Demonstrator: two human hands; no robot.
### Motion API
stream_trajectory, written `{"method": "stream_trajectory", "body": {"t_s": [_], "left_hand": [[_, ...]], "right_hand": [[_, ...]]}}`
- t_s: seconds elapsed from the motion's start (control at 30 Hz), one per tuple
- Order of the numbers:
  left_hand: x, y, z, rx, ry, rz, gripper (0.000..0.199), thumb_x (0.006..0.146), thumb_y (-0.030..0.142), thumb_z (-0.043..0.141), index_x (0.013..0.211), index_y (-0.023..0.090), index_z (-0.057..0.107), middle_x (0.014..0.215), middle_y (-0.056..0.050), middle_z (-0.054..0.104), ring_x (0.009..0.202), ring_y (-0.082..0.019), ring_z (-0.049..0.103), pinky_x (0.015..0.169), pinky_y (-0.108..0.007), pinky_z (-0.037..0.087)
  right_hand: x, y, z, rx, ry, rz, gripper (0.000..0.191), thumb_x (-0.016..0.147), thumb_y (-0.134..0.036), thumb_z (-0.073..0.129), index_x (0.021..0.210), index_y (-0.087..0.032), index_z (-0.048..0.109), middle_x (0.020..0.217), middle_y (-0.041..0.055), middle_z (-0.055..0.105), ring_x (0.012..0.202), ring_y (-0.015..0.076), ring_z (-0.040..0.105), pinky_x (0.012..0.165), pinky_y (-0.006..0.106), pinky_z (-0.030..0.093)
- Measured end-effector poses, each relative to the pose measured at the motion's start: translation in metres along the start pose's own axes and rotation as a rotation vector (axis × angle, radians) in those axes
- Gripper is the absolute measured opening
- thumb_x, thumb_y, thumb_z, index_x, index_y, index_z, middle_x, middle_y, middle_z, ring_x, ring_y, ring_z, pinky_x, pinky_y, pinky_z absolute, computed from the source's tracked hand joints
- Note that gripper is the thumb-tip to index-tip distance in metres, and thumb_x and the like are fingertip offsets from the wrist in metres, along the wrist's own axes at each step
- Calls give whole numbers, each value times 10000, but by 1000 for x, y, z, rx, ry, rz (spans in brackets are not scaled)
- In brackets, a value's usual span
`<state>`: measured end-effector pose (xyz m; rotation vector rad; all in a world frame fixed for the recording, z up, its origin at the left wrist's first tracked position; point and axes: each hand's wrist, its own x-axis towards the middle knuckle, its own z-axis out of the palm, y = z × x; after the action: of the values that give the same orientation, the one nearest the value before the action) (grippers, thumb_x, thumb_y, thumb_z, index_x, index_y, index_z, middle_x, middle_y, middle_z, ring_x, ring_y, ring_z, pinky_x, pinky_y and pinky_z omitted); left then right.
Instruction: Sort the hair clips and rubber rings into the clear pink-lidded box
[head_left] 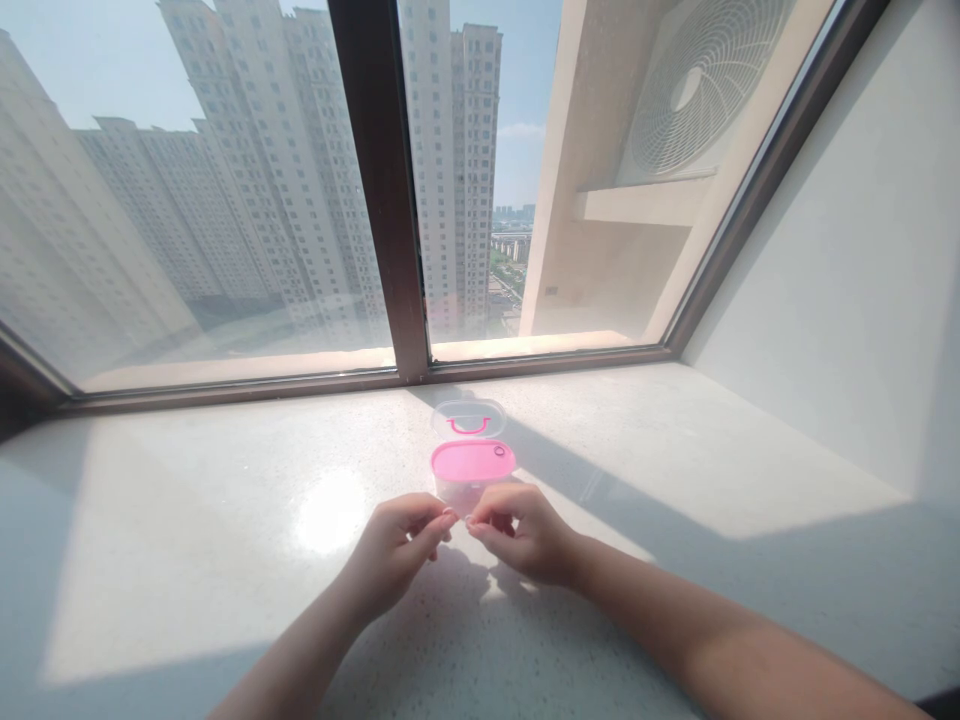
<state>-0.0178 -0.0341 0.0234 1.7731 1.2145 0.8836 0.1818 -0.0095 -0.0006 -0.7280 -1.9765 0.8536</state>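
My left hand [401, 550] and my right hand [529, 530] are close together above the sill, fingertips nearly meeting. Each pinches thumb against forefinger. Something tiny and pale seems to sit at the fingertips of both, too small to name. Just beyond them stands an oval plastic box with a pink top [469, 462]; my right hand hides part of its front. A small dark ring [499, 451] shows on the pink surface at its right end. Behind the box lies a clear lid [442, 420] with a pink handle [469, 427].
The pale speckled windowsill [187, 530] carries bright sun and hard shadows. A brown window frame [390, 200] with glass rises at the back, and a white wall [855, 330] bounds the right. Outside are tall buildings [247, 150] and an air-conditioner fan [697, 90].
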Motion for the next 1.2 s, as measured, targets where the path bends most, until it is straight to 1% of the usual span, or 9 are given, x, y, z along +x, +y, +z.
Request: {"method": "stream_trajectory", "body": {"t_s": [0.37,1.2], "left_hand": [[0,0,-1,4,-3,2,294,876,340,565,684,139,662,639,-15,620,572,-126,565,576,-241,433],[-1,1,0,6,-3,8,302,874,335,560,664,141,658,624,-15,617,564,-123,553,566,-233,434]], "right_hand": [[0,1,0,-13,-5,13,104,774,-168,629,709,-115,689,605,20,588,487,76,428,474,195,346],[-1,2,0,-46,-8,7,123,790,-189,618,708,-127,685,599,12,585,479,76,424,473,201,355]]}}
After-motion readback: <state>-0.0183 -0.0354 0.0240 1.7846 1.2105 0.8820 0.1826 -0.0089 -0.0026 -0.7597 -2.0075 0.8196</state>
